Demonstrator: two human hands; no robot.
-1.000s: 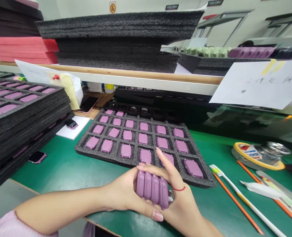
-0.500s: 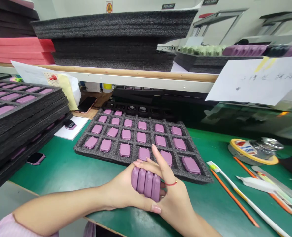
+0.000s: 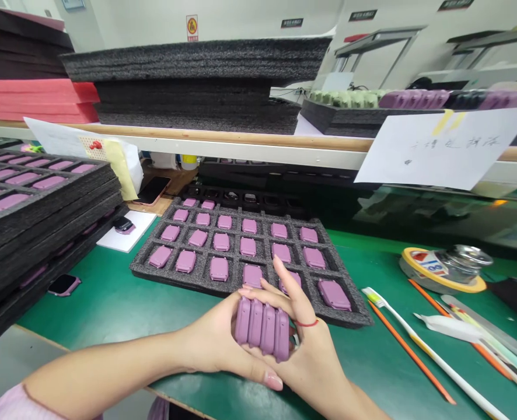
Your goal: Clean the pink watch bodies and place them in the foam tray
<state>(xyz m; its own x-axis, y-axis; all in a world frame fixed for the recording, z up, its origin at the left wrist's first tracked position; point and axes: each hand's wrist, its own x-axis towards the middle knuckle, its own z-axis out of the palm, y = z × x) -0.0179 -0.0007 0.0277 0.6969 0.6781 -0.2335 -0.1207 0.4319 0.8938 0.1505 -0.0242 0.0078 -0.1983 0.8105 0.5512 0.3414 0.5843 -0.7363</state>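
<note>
Several purple watch cases (image 3: pixel 262 329), lined up side by side, are held between my two hands at the front of the bench. My left hand (image 3: pixel 215 344) wraps round them from the left, its thumb stretched along below. From the right, my right hand (image 3: pixel 311 350) cups the same row, its index finger pointing up and a red string on that finger. Parts of the fingers behind the row are hidden. Just beyond lies a dark foam tray (image 3: pixel 197 284), with purple watch cases in its compartments; my fingers cover part of its near edge.
Stacked foam trays (image 3: pixel 87 201) rise at the left, near a watch (image 3: pixel 63 284) on the green bench. To the right lie a toothbrush (image 3: pixel 429 344), an orange stick (image 3: pixel 411 350) and a tape roll (image 3: pixel 444 277). A shelf (image 3: pixel 241 149) crosses above.
The row of watch cases has turned slightly and shifted a little right within my hands. Both hands keep their hold. The camera view has tilted slightly upward.
</note>
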